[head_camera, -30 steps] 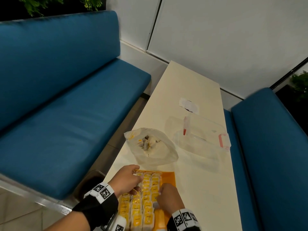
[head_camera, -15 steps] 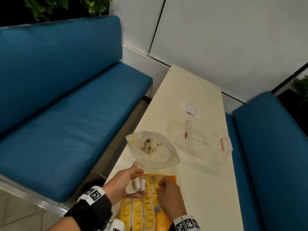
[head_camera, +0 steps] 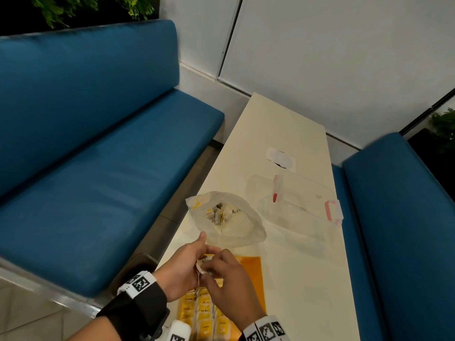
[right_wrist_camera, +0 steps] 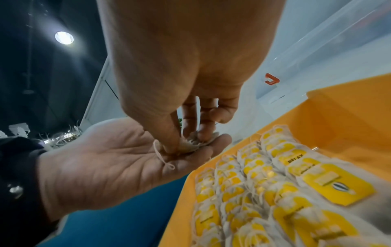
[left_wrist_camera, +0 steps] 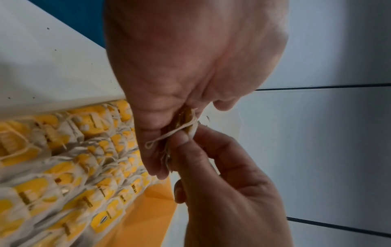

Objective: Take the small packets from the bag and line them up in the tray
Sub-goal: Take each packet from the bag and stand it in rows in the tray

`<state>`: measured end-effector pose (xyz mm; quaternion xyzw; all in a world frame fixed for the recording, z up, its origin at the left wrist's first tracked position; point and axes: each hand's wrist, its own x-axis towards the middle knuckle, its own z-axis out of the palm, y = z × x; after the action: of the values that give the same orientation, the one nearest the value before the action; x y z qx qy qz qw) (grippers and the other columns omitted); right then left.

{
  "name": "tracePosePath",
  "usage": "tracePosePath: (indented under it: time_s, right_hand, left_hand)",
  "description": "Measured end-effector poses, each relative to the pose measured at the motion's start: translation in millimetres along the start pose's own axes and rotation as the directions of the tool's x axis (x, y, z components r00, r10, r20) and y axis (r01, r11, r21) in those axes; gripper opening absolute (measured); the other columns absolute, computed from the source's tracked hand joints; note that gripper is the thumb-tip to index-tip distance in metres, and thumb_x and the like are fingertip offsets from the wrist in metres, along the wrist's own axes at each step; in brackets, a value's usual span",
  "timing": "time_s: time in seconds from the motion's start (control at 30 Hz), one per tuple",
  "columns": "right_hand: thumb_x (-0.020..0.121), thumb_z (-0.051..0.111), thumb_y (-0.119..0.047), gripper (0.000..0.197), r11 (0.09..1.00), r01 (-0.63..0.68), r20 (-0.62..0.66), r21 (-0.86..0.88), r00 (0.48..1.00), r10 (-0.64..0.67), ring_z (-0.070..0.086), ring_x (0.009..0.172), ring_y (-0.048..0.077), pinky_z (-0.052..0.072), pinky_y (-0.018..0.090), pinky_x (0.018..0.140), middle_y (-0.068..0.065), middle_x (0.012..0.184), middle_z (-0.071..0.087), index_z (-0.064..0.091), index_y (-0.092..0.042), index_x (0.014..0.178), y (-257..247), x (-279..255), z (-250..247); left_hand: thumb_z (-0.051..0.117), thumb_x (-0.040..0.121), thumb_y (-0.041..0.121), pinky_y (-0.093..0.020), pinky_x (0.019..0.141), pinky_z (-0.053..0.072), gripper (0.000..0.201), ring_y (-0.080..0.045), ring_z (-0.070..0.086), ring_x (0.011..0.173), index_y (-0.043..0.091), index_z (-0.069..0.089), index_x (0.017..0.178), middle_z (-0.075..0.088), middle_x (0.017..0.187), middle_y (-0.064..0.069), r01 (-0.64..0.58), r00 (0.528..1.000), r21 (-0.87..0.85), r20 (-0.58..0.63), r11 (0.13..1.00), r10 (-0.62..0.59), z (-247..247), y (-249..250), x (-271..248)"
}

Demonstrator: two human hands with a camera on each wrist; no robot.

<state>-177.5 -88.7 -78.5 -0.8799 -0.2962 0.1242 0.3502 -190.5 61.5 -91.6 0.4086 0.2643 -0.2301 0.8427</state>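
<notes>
— Two hands, one small bundle: where are the packets at this moment?

— Several lie cupped in my left hand (right_wrist_camera: 118, 167), palm up, just above the near-left corner of the tray (head_camera: 253, 269). My right hand (head_camera: 229, 289) reaches down into that palm, and its thumb and fingers (right_wrist_camera: 190, 115) pinch the held packets (right_wrist_camera: 194, 143), a loose string looping out across my left palm.

— And the grip of each hand?

— Left: fingers curled narrowly around the little stack. Right: a tight fingertip pinch on the same stack.

— What does the tray hold?

— Rows of yellow-tagged packets (right_wrist_camera: 275, 183), packed side by side along its left part; the orange floor on the right side is bare.

— The bag?

— The bag (head_camera: 236, 225) sits open on the table (head_camera: 300, 279), just beyond the tray, with more packets visible inside it. Beside it, to the right, stands a clear plastic box (head_camera: 295, 205) with pink clips, and past that lies a small white slip of paper (head_camera: 280, 157). Blue benches (head_camera: 98, 168) run along both sides of the table.
</notes>
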Motion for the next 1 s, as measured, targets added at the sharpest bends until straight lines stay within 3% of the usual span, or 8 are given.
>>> tracePosePath:
  time_s: [0.13,0.27,0.37,0.47,0.67,0.8,1.0]
  right_hand:
    - [0.089,0.066,-0.019,0.016,0.994,-0.068,-0.04,0.08,0.997,0.071,0.059,0.091,-0.004,0.044,0.006,0.077,-0.021,0.104,0.056,0.075,-0.028,0.099,-4,2,-5]
    - [0.087,0.072,-0.019,0.01,0.967,-0.165,-0.169,0.192,0.966,0.198,0.063,0.081,0.007,0.047,0.012,0.07,-0.009,0.086,0.064,0.073,-0.029,0.084,-1,6,-16]
    - [0.09,0.069,-0.011,0.01,0.899,-0.247,-0.171,0.361,0.931,0.324,0.066,0.069,0.01,0.053,0.023,0.066,-0.002,0.076,0.071,0.072,-0.019,0.084,2,9,-26]
    - [0.091,0.067,-0.005,0.007,0.841,-0.265,-0.141,0.472,0.918,0.369,0.059,0.055,0.008,0.046,0.02,0.056,0.004,0.065,0.067,0.069,-0.008,0.085,2,10,-33]
    - [0.086,0.071,-0.006,0.006,0.83,-0.287,-0.1,0.479,0.921,0.376,0.066,0.064,0.012,0.052,0.023,0.062,0.006,0.071,0.072,0.072,-0.011,0.084,2,7,-35]
    - [0.086,0.072,-0.008,0.007,0.816,-0.315,-0.114,0.485,0.902,0.416,0.063,0.06,0.013,0.047,0.021,0.055,0.006,0.066,0.069,0.072,-0.012,0.081,9,8,-45]
    - [0.09,0.065,-0.004,0.006,0.81,-0.476,0.03,0.344,0.867,0.497,0.058,0.053,0.018,0.041,0.029,0.048,0.012,0.061,0.067,0.066,-0.004,0.085,33,-2,-60]
  left_hand:
    - [0.032,0.104,0.059,-0.04,0.084,0.056,0.066,-0.025,0.071,0.089,0.009,0.071,0.122,0.073,0.107,-0.018,-0.01,0.999,0.027,0.045,1.0,0.009,0,1,-4]
    - [0.051,0.1,0.054,-0.044,0.098,0.052,0.052,-0.027,0.069,0.107,0.01,0.071,0.121,0.072,0.119,-0.018,-0.074,0.992,0.055,0.11,0.996,0.068,-8,1,-4]
    - [0.07,0.093,0.034,-0.039,0.09,0.056,0.03,-0.026,0.073,0.104,0.011,0.075,0.111,0.075,0.113,-0.013,-0.175,0.981,0.168,0.115,0.97,0.158,-11,0,-6]
    - [0.076,0.09,0.021,-0.035,0.082,0.06,0.016,-0.025,0.076,0.095,0.009,0.077,0.1,0.076,0.104,-0.015,-0.236,0.972,0.279,0.049,0.931,0.231,-12,-4,-5]
    - [0.074,0.092,0.016,-0.027,0.067,0.058,0.014,-0.017,0.074,0.08,0.004,0.078,0.098,0.078,0.095,-0.013,-0.263,0.962,0.369,0.032,0.892,0.27,-4,-6,-8]
    - [0.074,0.093,0.019,-0.035,0.073,0.06,0.015,-0.022,0.076,0.082,0.011,0.078,0.104,0.077,0.102,-0.014,-0.254,0.962,0.34,-0.006,0.906,0.272,-2,-8,-5]
    - [0.064,0.098,0.007,-0.039,0.074,0.064,0.031,-0.032,0.078,0.084,0.022,0.066,0.125,0.066,0.114,-0.018,-0.191,0.97,0.355,-0.077,0.915,0.232,-4,-11,9]
